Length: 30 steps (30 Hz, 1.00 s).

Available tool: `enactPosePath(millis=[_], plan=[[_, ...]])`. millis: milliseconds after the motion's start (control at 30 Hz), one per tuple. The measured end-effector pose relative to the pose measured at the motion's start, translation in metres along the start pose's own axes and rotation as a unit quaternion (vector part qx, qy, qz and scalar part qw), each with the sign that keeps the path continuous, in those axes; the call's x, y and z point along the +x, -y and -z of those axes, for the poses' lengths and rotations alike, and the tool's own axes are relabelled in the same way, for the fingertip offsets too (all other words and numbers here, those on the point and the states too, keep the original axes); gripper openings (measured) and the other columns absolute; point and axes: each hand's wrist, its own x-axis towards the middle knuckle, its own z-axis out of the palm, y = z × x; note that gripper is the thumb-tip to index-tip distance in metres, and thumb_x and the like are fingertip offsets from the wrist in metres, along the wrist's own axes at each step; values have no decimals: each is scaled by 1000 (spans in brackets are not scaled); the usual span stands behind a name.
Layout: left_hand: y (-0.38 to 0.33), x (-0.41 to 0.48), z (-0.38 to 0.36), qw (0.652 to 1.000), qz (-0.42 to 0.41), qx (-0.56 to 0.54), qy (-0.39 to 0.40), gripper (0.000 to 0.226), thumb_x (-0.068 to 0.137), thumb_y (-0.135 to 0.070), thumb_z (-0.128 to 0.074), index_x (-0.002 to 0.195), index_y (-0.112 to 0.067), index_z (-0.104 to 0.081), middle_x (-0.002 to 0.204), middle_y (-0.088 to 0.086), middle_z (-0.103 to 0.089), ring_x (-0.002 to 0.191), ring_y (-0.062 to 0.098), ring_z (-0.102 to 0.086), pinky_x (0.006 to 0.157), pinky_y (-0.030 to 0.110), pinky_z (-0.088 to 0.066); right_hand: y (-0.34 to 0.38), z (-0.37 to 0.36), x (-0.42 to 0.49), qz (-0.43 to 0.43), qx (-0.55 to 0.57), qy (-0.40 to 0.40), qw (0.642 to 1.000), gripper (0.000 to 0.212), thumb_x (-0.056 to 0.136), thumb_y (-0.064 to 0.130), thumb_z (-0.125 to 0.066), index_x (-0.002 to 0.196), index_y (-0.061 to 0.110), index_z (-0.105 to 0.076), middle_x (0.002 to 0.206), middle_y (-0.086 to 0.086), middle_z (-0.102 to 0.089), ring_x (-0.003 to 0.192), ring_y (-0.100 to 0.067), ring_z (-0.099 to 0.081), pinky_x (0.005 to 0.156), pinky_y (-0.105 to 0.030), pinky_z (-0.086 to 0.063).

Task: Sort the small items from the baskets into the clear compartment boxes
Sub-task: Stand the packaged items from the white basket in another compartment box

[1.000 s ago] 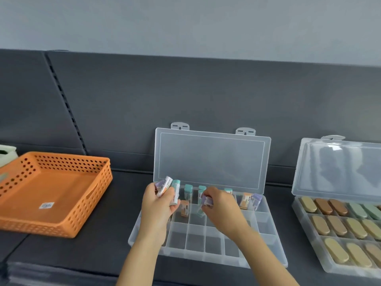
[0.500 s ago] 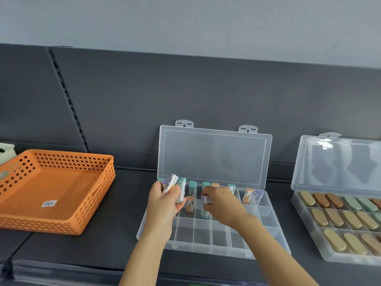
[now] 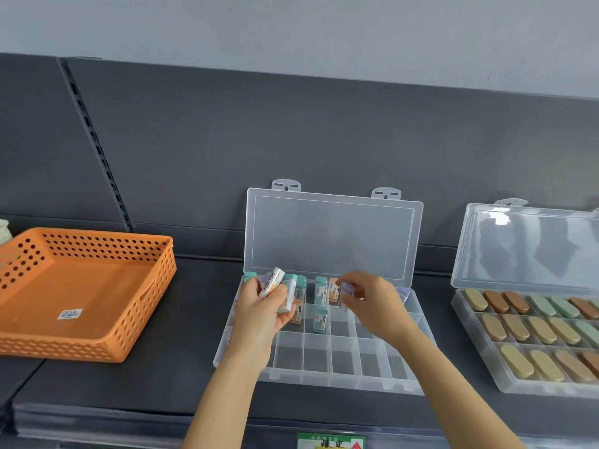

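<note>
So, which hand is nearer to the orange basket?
Left. The left hand is over the left end of the clear box, toward the orange basket; the right hand is over its middle.

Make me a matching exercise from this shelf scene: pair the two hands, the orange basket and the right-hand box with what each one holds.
Things
1. orange basket
2. left hand
3. right hand
4. right-hand box

Holds
A. one purple-capped tube, pinched
B. oval pieces in tan, brown and green
C. several small tubes, gripped together
D. only a white sticker

Pairs: 1-D, 2-C, 3-A, 4-B.
</note>
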Motion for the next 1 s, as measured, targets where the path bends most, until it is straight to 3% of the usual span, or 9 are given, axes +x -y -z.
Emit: enactPosePath(millis=[233,633,767,867,1000], plan=[[5,5,0,1000,3,26,17,26,91,-9,-62,113,-21,-55,111,3,-60,102,26,-64,76,33,-59,-9,-12,-6,27,-85,52,995,19,93,9,-55,104,15,-69,103,1,-70,87,-15,-62,78,-20,-49],[8,7,-1,999,13,28,28,23,91,-8,-61,111,-20,-57,109,4,-60,101,23,-64,72,30,-58,-14,-14,-4,26,-108,78,991,19,92,19,-61,108,18,-70,110,2,-69,92,-13,-63,77,-15,-47],[8,7,-5,998,14,30,48,23,92,-5,-60,111,-18,-56,109,5,-60,96,20,-65,66,28,-57,-5,2,1,-7,-15,24,1000,22,88,20,-65,108,18,-72,101,6,-72,78,-4,-61,67,0,-40],[8,4,-15,996,9,39,85,17,93,-4,-57,106,-15,-56,107,8,-63,89,18,-65,67,28,-55,8,13,1,-43,136,31,989,17,87,18,-65,102,17,-73,90,7,-73,74,-3,-65,70,-11,-52],[10,1,-32,980,-18,128,150,16,94,-8,-57,107,-15,-57,105,9,-62,87,16,-66,75,33,-58,15,20,-5,-125,304,94,940,11,89,19,-65,95,12,-71,84,-4,-72,73,-9,-66,71,-28,-56]])
